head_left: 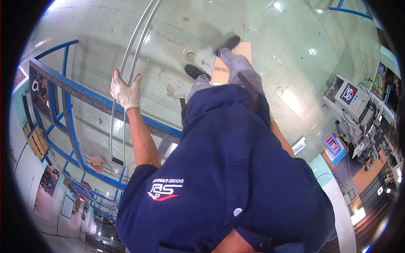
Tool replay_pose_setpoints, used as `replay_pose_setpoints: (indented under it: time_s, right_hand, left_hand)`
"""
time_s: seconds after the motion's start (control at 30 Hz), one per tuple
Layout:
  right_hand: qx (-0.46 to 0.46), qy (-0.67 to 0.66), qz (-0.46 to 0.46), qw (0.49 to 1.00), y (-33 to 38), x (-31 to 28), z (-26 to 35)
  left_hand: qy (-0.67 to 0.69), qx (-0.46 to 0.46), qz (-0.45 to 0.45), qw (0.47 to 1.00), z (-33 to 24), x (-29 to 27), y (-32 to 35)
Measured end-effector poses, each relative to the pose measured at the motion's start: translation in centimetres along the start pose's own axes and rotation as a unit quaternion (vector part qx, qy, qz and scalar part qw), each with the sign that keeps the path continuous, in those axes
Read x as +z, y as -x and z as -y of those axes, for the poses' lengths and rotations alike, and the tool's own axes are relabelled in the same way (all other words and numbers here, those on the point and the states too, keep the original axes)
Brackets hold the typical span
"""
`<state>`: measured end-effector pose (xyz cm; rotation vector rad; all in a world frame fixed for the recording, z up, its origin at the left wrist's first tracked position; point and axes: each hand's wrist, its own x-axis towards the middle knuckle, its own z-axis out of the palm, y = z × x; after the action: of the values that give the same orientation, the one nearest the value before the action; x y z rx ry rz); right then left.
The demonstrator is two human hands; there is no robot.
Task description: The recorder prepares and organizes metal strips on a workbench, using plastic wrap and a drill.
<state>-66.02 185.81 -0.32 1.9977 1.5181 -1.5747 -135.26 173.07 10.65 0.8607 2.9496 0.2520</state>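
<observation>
My left hand (125,92), in a whitish work glove with red fingertips, grips a long, slim, light-coloured metal profile (134,52). Thumb and fingers sit on opposite sides of it. Two pale parallel edges of the profile run from the top of the view, past my hand, to a dark end (117,161) beside my forearm. Of my right side only part of the bare arm (282,138) shows next to my dark blue shirt; the right hand is hidden behind my body.
A blue metal rack (97,95) stands close on my left. A flat cardboard piece (238,57) lies under one foot, with a tape roll (190,55) on the tiled floor nearby. To the right are a grey machine (352,99) and a workbench (358,177).
</observation>
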Motion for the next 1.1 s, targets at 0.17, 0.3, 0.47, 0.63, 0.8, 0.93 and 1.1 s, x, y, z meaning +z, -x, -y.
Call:
replay_pose_setpoints:
  time_s: [0.17, 0.3, 0.47, 0.63, 0.8, 0.93, 1.1]
  right_hand:
    - [0.126, -0.146, 0.031, 0.981, -3.3, -1.0, -4.9]
    - [0.003, 0.128, 0.005, 0.992, -9.7, -5.8, 1.4]
    - [0.010, 0.146, -0.015, 0.989, -20.2, -8.5, 5.7]
    - [0.030, 0.142, 0.055, 0.988, -37.1, -5.6, 4.9]
    - [0.043, 0.144, 0.012, 0.989, -53.3, -1.3, -2.0]
    - [0.096, 0.068, 0.034, 0.992, -63.6, 9.0, -1.9]
    - [0.136, 0.251, -0.163, 0.945, -70.6, 18.5, -5.6]
  left_hand:
    - [-0.018, 0.011, 0.074, 0.997, -1.1, 1.1, -2.4]
    - [-0.028, 0.008, -0.003, 1.000, -4.6, -5.9, -4.5]
    - [-0.151, 0.066, -0.149, 0.975, -11.5, -4.1, 0.9]
    - [0.021, 0.106, -0.142, 0.984, -19.9, 10.8, 10.6]
    - [0.283, -0.179, 0.376, 0.864, -26.9, 47.9, 21.1]
    - [0.115, -0.253, 0.414, 0.867, -22.5, 70.1, 23.8]
    - [-0.019, -0.429, 0.326, 0.842, -29.2, 83.9, 27.5]
